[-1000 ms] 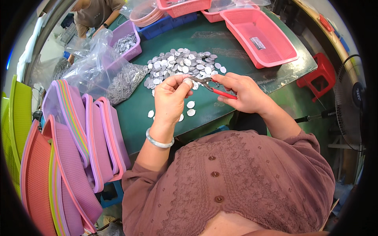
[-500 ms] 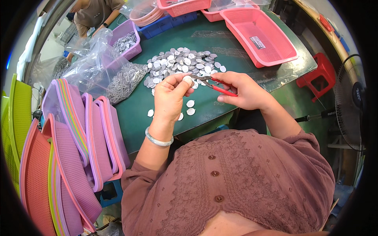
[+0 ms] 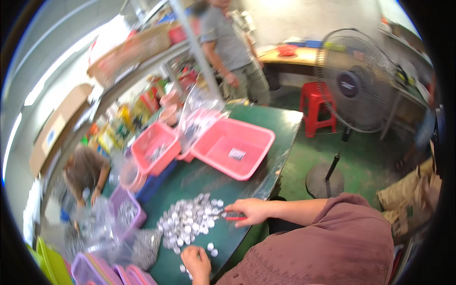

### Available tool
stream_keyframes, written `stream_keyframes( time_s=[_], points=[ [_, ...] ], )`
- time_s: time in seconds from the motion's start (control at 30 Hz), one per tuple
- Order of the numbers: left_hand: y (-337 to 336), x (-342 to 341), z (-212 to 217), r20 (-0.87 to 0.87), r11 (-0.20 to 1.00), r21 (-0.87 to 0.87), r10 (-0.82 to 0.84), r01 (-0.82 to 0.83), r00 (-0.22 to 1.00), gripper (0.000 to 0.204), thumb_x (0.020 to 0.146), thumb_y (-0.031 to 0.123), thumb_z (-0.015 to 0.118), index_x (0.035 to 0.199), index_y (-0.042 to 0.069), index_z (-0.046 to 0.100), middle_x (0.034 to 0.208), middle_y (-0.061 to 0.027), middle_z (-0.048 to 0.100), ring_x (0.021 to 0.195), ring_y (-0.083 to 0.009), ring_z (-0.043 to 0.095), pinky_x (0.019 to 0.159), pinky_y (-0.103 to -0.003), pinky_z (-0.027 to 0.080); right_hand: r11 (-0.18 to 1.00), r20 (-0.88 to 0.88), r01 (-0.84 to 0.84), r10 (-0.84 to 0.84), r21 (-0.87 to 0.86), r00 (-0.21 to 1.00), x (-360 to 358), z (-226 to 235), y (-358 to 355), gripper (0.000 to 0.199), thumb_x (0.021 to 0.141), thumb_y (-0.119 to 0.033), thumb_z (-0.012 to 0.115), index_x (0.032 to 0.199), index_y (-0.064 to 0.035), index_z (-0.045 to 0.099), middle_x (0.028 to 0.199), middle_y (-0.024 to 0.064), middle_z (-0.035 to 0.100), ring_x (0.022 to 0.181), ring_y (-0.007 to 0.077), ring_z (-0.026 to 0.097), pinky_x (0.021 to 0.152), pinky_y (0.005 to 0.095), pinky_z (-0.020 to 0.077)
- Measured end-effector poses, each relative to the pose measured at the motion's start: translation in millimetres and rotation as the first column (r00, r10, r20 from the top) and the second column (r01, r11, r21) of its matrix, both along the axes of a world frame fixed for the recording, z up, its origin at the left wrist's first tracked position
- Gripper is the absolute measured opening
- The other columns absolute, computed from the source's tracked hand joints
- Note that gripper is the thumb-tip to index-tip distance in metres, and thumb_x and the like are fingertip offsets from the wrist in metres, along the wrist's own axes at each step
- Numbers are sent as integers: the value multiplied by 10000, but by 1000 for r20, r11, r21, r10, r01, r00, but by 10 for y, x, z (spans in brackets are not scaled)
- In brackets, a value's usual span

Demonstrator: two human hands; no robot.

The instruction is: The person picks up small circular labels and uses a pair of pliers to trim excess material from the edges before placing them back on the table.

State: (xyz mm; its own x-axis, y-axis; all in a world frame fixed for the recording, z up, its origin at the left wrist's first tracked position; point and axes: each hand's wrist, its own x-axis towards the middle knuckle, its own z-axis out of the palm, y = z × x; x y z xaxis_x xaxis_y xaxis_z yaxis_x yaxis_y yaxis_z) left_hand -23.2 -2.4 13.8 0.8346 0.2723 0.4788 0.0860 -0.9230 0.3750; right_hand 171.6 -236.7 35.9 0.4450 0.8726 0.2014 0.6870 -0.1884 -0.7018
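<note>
- My left hand [image 3: 195, 262] rested nearest me on the green table [image 3: 280, 126], fingers curled; I could not tell whether it gripped one of the loose discs [image 3: 210, 249] lying just beside it.
- My right hand [image 3: 251, 211] was closed around the red-handled tool [image 3: 234, 218], its tip at the edge of the heap of silver discs [image 3: 189, 221], which lay between my two hands and a little beyond.
- Left of the heap sat a purple tray [image 3: 126, 212] and clear plastic bags [image 3: 97, 230].
- Beyond my right hand stood two pink baskets [image 3: 233, 148].
- Farther off were a standing fan [image 3: 357, 86], a red stool [image 3: 319, 105] and a standing person [image 3: 233, 51].
- Compared with a second earlier, my view had lifted from the table toward the room, and my hands had moved apart.
</note>
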Motion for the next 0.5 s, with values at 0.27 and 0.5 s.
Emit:
stream_keyframes(
  time_s=[0.27, 0.5],
  points=[
    [-189, 101, -222, -17, 976, 189, -108, 109, 994, 295, 759, 249, 628, 962, 35, 615, 999, -178, 592, 925, -372, 527, 804, -452, 405, 989, 55, 118, -113, -93, 992, -84, 87, -357, 655, 763, -342, 656, 1311, -73, 418, 1031, 175, 545, 944, 325, 555, 805, 400, 447],
    [-93, 49, -333, -112, 983, 181, -10, 30, 994, 309, 790, 312, 612, 982, 72, 636, 1050, -179, 583, 963, -360, 527, 822, -470, 395, 979, 46, 159, -154, -128, 987, -295, 242, -540, 662, 743, -337, 680, 1293, -72, 426, 1050, 184, 547, 981, 346, 542, 830, 412, 439]
  ],
)
